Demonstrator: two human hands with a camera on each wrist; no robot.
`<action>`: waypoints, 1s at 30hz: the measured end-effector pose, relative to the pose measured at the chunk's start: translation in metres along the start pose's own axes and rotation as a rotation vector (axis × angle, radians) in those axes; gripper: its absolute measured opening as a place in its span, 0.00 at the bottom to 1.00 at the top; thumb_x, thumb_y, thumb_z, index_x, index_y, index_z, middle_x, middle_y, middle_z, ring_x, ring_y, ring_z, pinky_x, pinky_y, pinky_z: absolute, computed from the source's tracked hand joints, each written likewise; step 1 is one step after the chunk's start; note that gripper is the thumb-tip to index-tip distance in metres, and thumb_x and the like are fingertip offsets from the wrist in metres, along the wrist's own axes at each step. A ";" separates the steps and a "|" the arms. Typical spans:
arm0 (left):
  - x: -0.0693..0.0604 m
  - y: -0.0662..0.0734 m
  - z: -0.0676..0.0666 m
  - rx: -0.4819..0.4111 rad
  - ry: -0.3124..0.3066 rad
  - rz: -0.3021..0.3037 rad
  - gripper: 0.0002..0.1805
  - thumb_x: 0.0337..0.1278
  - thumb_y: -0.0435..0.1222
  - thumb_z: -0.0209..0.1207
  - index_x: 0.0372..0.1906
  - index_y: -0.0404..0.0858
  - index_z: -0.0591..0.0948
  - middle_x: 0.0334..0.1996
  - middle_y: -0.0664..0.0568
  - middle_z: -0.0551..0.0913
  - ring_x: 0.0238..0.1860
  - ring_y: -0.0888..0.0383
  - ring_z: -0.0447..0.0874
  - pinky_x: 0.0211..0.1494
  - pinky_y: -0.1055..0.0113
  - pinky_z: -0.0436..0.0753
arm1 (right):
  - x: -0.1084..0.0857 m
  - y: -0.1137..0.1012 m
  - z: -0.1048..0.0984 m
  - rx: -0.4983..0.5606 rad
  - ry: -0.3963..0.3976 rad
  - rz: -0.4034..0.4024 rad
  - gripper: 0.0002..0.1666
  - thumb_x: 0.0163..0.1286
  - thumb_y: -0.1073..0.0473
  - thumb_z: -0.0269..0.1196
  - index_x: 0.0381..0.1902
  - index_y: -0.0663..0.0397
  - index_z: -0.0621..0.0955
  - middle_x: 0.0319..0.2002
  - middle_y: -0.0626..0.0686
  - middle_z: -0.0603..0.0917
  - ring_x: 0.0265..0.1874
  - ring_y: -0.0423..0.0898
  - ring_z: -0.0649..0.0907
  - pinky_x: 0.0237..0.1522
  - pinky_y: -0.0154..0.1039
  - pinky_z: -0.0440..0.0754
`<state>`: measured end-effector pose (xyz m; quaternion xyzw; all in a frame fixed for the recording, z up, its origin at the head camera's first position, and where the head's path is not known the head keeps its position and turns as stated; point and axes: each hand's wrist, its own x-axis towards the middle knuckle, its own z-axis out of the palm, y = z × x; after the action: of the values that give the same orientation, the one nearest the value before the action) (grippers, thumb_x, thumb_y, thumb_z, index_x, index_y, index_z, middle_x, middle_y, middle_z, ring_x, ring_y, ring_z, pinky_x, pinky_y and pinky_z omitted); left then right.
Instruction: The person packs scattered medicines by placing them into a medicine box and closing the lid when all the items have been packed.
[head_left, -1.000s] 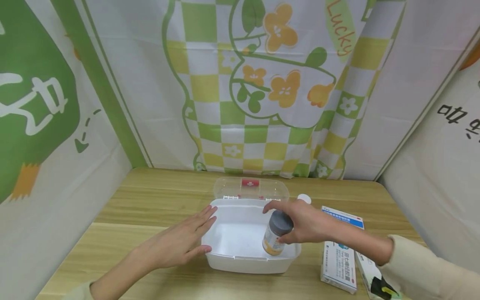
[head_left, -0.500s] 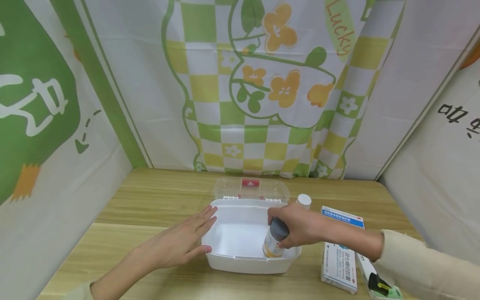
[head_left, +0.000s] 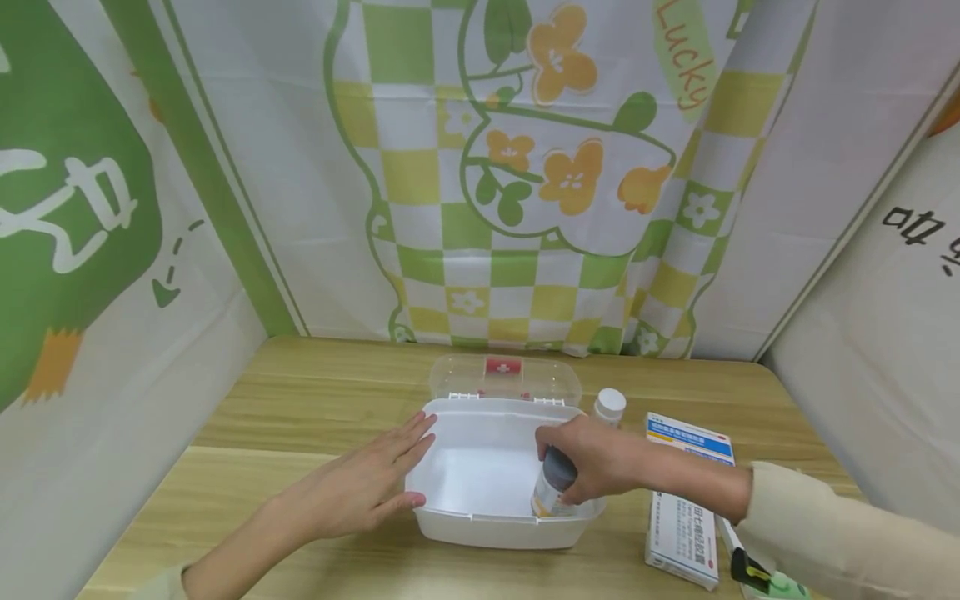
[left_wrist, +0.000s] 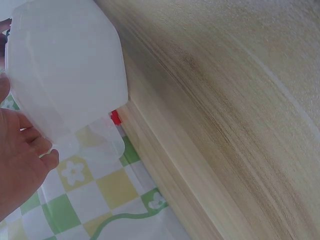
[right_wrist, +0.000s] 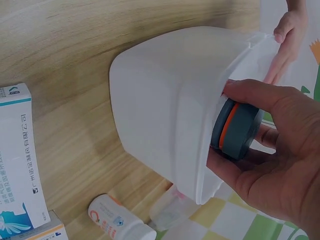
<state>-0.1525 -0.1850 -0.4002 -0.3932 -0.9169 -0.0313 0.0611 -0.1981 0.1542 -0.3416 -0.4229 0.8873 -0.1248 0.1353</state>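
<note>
A white plastic first-aid box (head_left: 495,531) stands on the table, its clear lid (head_left: 465,375) with a red cross latch swung back. My left hand (head_left: 367,483) rests along the box's left rim with fingers extended. By its dark grey cap, my right hand (head_left: 603,454) holds a pill bottle (head_left: 546,502) low inside the right end of the box. The right wrist view shows thumb and fingers around the bottle's cap (right_wrist: 242,131), which has an orange ring; the box wall (right_wrist: 155,95) hides the body. In the left wrist view, fingers (left_wrist: 37,142) touch the box's side.
A white-capped bottle (head_left: 611,404) stands behind the box's right end. Flat medicine boxes (head_left: 681,542) lie to the right, partly under the right arm. A black and yellow item (head_left: 750,571) lies near the front right. A patterned curtain (head_left: 525,275) hangs behind the table.
My right hand has lowered the pill bottle farther into the box and shifted slightly right. More of the white-capped bottle shows behind it. My left hand stays on the rim.
</note>
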 end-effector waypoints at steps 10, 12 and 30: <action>0.000 0.001 -0.001 -0.009 -0.021 -0.011 0.41 0.75 0.58 0.42 0.75 0.29 0.62 0.79 0.38 0.54 0.79 0.44 0.53 0.77 0.50 0.65 | 0.003 0.003 0.010 -0.023 -0.079 0.040 0.26 0.49 0.58 0.80 0.40 0.48 0.76 0.33 0.43 0.83 0.31 0.32 0.76 0.32 0.25 0.76; 0.000 0.001 -0.001 -0.011 -0.023 -0.013 0.41 0.75 0.58 0.42 0.75 0.29 0.62 0.79 0.38 0.54 0.79 0.44 0.52 0.77 0.50 0.65 | 0.003 0.003 0.011 -0.030 -0.086 0.045 0.26 0.49 0.58 0.80 0.40 0.48 0.76 0.33 0.43 0.83 0.30 0.32 0.76 0.32 0.25 0.76; 0.000 -0.001 0.001 -0.012 -0.014 -0.007 0.41 0.75 0.58 0.42 0.75 0.30 0.62 0.79 0.38 0.54 0.79 0.44 0.53 0.77 0.50 0.66 | 0.002 0.002 0.009 -0.080 -0.134 0.003 0.23 0.52 0.57 0.78 0.41 0.48 0.78 0.36 0.43 0.84 0.33 0.31 0.76 0.35 0.25 0.76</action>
<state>-0.1536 -0.1857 -0.4008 -0.3907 -0.9184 -0.0342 0.0525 -0.1971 0.1528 -0.3512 -0.4339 0.8812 -0.0606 0.1777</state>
